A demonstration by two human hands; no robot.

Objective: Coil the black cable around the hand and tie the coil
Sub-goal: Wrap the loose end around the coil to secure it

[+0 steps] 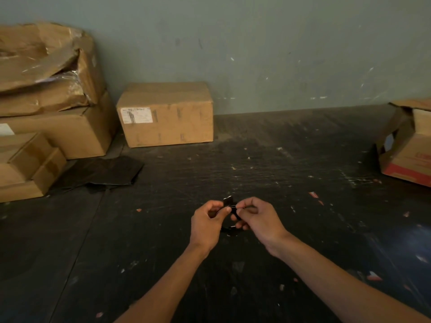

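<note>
I have both hands up in front of me over the dark scuffed floor (291, 159), close together so the small black cable (229, 203) stays bunched between them. My left hand (206, 223) is curled narrow, thumb pressed against the forefinger on the left side of the bundle; I hold it there, I think, to keep the loops from springing apart while the other hand works. My right hand (255, 220) is also closed down to a pinch, fingertips (238, 207) meeting on what looks like a thin strand or tie at the top of the coil, with the lower fingers tucked under the bundle to support it. A short black end sticks up just above my thumbs, and a dark loop hangs below between the 2 wrists; against the black floor I cannot tell how many turns it has or whether a knot is formed

Judging by this, the coiling is done and I am in the tying step. The coil is off the ground, held in the air, which lets me pass an end around it freely

The labelled cardboard box (165, 115) stands by the wall (256, 43), well apart from my hands, with the stacked boxes (46, 101) to its left and an open carton (410, 145) on the right, so nothing crowds the work
</note>
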